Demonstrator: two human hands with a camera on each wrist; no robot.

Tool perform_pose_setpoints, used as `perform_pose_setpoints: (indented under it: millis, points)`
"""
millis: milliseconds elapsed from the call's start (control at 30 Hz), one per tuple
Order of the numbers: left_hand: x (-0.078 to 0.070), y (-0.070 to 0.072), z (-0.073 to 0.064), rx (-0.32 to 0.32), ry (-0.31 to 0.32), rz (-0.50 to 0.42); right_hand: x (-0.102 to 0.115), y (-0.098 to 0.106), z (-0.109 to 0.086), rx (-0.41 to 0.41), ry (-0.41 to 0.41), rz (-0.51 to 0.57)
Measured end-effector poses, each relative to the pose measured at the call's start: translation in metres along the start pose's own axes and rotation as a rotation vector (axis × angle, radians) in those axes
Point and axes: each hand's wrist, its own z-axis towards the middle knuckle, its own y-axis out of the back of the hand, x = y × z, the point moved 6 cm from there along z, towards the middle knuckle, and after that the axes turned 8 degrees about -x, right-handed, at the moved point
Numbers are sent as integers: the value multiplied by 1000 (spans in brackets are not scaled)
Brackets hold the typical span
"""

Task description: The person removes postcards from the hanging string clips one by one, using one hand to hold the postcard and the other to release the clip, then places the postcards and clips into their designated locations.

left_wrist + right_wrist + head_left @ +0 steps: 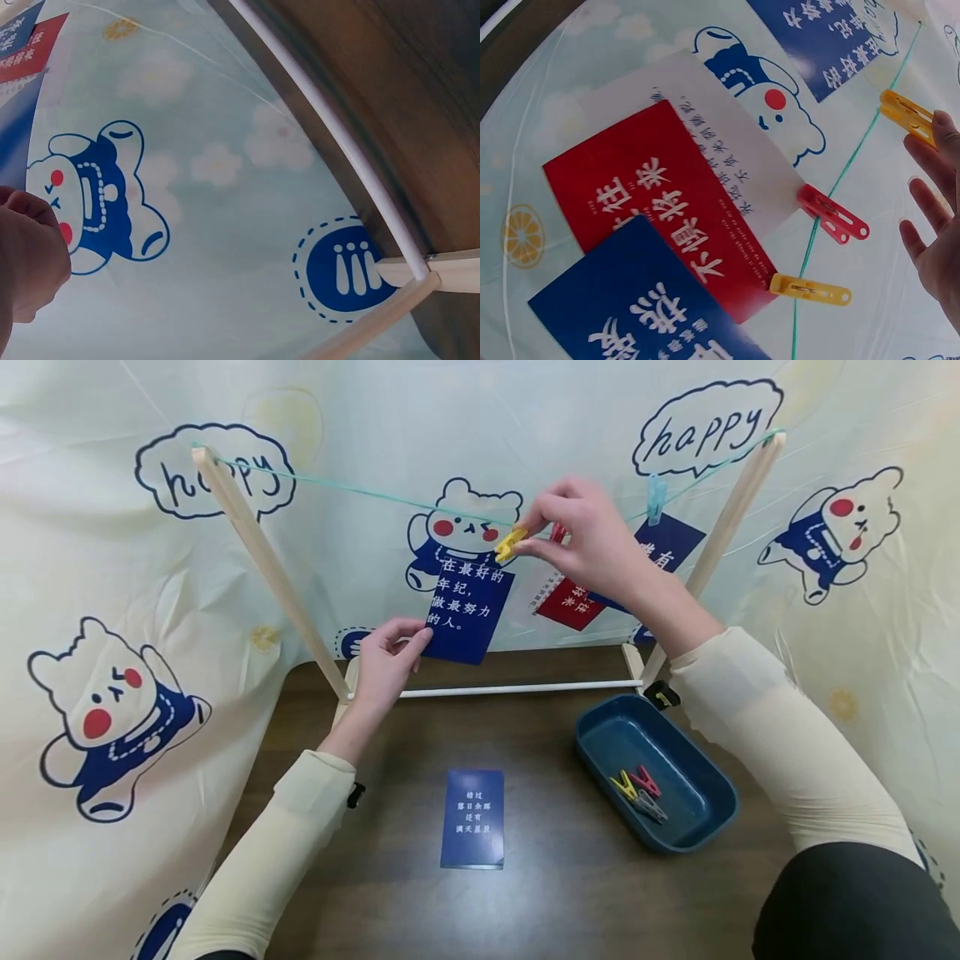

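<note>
My left hand (386, 664) pinches the left edge of a blue card (468, 614) with white writing, which hangs slightly tilted below the green string (352, 489). In my right hand (585, 539), thumb and fingers pinch a yellow clothespin (510, 544) by the card's top right corner. From the right wrist view, the clothespin's tip (886, 105) lies at the string, while the card's corner is apart from it. The left wrist view shows my left hand (34, 255) only in part, at the edge.
A white card (742, 157), a red card (660, 210) and blue cards hang further right on clothespins. The string runs between two wooden posts (262, 552). A blue tray (600, 768) with several clothespins stands right of a blue card (472, 843) on the table.
</note>
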Motion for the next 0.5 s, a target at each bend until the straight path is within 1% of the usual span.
perform_pose_setpoints:
  millis: [100, 333, 500]
  points:
    - [0, 0, -8, 15, 19, -6, -2, 0, -11, 4, 23, 10]
    - [0, -2, -27, 64, 66, -6, -12, -1, -37, 35, 29, 7]
    - [10, -8, -45, 110, 131, 5, -23, -6, -61, 44, 37, 35]
